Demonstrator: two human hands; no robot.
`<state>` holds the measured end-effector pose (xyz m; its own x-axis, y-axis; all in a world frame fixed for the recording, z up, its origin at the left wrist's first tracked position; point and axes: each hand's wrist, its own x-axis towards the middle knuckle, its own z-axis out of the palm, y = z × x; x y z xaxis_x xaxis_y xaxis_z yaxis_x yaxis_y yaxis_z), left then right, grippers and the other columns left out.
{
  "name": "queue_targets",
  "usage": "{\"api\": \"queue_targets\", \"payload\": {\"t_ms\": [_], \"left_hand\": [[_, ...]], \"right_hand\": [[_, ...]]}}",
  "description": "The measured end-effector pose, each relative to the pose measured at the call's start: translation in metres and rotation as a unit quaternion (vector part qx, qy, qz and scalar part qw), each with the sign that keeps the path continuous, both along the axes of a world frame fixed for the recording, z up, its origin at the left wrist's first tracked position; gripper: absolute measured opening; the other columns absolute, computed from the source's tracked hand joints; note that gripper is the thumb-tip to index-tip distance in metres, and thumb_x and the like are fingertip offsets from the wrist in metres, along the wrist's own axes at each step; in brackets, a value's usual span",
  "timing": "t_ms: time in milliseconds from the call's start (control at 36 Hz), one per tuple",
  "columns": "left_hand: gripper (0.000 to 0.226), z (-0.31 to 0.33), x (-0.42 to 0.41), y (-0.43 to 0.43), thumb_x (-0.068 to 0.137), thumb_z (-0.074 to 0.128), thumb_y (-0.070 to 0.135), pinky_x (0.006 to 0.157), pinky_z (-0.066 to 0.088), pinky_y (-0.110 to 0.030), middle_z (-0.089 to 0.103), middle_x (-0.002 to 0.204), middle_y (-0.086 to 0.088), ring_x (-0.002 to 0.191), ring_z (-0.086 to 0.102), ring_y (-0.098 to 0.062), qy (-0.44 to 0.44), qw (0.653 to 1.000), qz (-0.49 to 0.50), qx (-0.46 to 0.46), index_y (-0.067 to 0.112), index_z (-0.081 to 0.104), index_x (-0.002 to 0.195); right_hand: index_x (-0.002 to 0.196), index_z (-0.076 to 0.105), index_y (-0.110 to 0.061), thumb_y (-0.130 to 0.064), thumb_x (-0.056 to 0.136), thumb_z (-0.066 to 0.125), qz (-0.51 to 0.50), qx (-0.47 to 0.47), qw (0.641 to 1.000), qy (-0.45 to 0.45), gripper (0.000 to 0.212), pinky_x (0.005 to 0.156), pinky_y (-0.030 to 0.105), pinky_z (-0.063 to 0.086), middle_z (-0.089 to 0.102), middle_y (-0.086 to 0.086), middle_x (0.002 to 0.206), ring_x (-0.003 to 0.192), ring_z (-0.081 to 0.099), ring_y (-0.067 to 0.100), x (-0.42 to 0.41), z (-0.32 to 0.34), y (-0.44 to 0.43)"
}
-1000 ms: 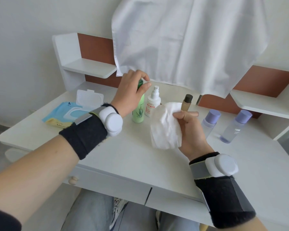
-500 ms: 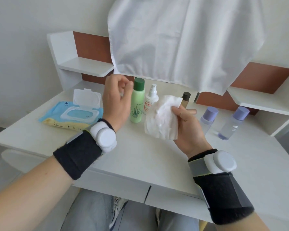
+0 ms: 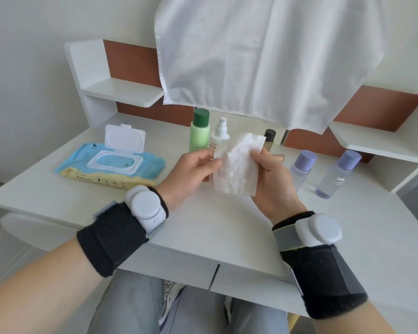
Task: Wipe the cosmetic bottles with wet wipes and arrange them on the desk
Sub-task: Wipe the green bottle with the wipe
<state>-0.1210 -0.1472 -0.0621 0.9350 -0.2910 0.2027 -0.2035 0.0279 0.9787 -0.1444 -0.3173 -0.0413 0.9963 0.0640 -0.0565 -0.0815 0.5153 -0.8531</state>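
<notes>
Left hand: the left hand [image 3: 191,174] is now pinching the wipe's left edge between thumb and fingers. A second ago it was gripping the green bottle's cap, and half a second ago it was hanging loose beside that bottle.
Right hand: the right hand [image 3: 273,184] is still holding the wipe's right side, thumb in front and fingers behind.
Wipe: the wipe [image 3: 237,169] is being held up between both hands above the worktop [image 3: 203,225], spread flatter than before.
Green bottle: the green bottle [image 3: 199,133] is standing free and upright at the back of the worktop, with no hand on it any more.
Other bottles: the spray bottle [image 3: 219,136] is standing just right of the green one. The left purple bottle [image 3: 302,167] and right purple bottle [image 3: 336,174] are standing off to the right, where they were.
Pack: the pack [image 3: 111,165] is lying on the left with its lid flipped up, unmoved.
Hidden: the green and spray bottles' bases are sitting behind the left hand and the wipe. The brown bottle [image 3: 268,141] is showing only its dark cap and a strip of body past the wipe.
Hard to make out: the bottle labels are too small to read. The hanging cloth [image 3: 263,56] is covering whatever is behind it.
</notes>
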Motion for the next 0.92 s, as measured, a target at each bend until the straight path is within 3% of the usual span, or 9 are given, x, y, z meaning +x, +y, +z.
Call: {"api": "queue_targets", "payload": {"t_ms": [167,278,444,695,806,917], "left_hand": [[0.016,0.002,0.002,0.003,0.094,0.056,0.007,0.083,0.054,-0.041,0.071,0.095,-0.012,0.086,0.068,-0.023,0.014,0.999,0.030,-0.036,0.007,0.068,0.106],[0.020,0.003,0.004,0.007,0.094,0.055,0.006,0.078,0.057,-0.034,0.071,0.099,-0.012,0.088,0.069,-0.022,0.030,0.997,0.024,-0.064,0.006,0.068,0.110],[0.021,0.002,0.006,0.009,0.095,0.054,0.006,0.070,0.055,-0.029,0.071,0.098,-0.011,0.086,0.068,-0.021,0.030,0.997,0.016,-0.066,0.010,0.068,0.110],[0.020,0.002,0.008,0.012,0.096,0.052,0.007,0.074,0.056,-0.032,0.069,0.098,-0.012,0.085,0.066,-0.020,0.022,0.997,0.035,-0.072,0.009,0.067,0.111],[0.020,0.002,0.009,0.014,0.097,0.052,0.006,0.078,0.054,-0.034,0.069,0.097,-0.009,0.087,0.065,-0.018,0.009,0.997,0.045,-0.065,0.011,0.067,0.108],[0.021,0.002,0.010,0.015,0.097,0.052,0.006,0.081,0.053,-0.033,0.071,0.093,-0.002,0.086,0.065,-0.013,-0.014,0.997,0.055,-0.053,0.018,0.068,0.103]], "right_hand": [[0.112,0.066,-0.008,-0.016,0.101,0.043,-0.011,-0.016,1.000,0.007,0.027,0.090,0.035,0.052,0.071,0.009,0.108,0.103,0.066,0.023,-0.001,-0.001,0.003],[0.103,0.068,-0.007,-0.005,0.095,0.042,-0.004,-0.065,0.998,-0.002,0.027,0.075,0.031,0.055,0.070,0.010,0.099,0.091,0.067,0.023,-0.001,-0.001,0.004],[0.103,0.068,-0.008,0.004,0.094,0.042,0.008,-0.137,0.990,-0.012,0.030,0.075,0.034,0.060,0.074,0.009,0.091,0.083,0.070,0.023,-0.002,-0.003,0.005],[0.124,0.063,-0.003,0.001,0.094,0.052,0.062,-0.162,0.984,-0.033,0.032,0.084,0.036,0.058,0.070,0.017,0.114,0.097,0.070,0.028,-0.001,-0.005,0.004],[0.117,0.066,-0.001,0.002,0.094,0.052,0.059,-0.152,0.986,-0.032,0.027,0.080,0.031,0.058,0.072,0.015,0.111,0.096,0.071,0.025,-0.001,-0.004,0.004],[0.097,0.072,-0.009,0.002,0.093,0.055,0.011,-0.157,0.987,-0.024,0.021,0.074,0.030,0.058,0.074,0.008,0.093,0.082,0.068,0.023,-0.001,-0.005,0.003]]}}
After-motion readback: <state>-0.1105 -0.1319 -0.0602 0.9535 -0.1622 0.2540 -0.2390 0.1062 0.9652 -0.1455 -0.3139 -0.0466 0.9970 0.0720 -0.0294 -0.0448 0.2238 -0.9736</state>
